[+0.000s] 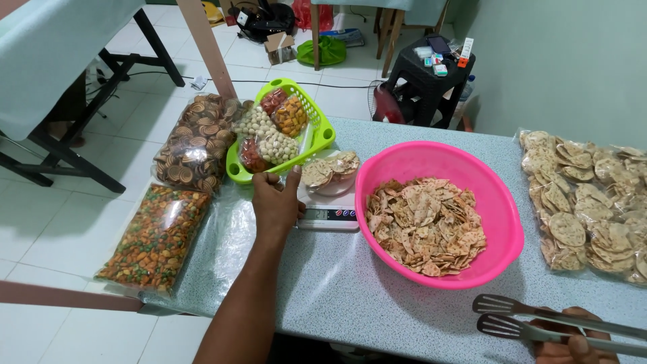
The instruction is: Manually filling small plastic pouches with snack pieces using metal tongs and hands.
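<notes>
Head view looks down on one grey bench (377,296). One pink bowl (502,222) of chips sits in the middle. Just left of the bowl is one small scale (328,217) with one bag of crackers (330,172) on it. The left hand (275,202) rests beside the scale, its grip closed on the bag's edge. Past the scale is one green basket (318,131) with four snack bags. Right of the bowl lies one big cracker bag (590,205). The right hand (573,344), near the bowl, has its grip closed on one pair of tongs (519,317).
</notes>
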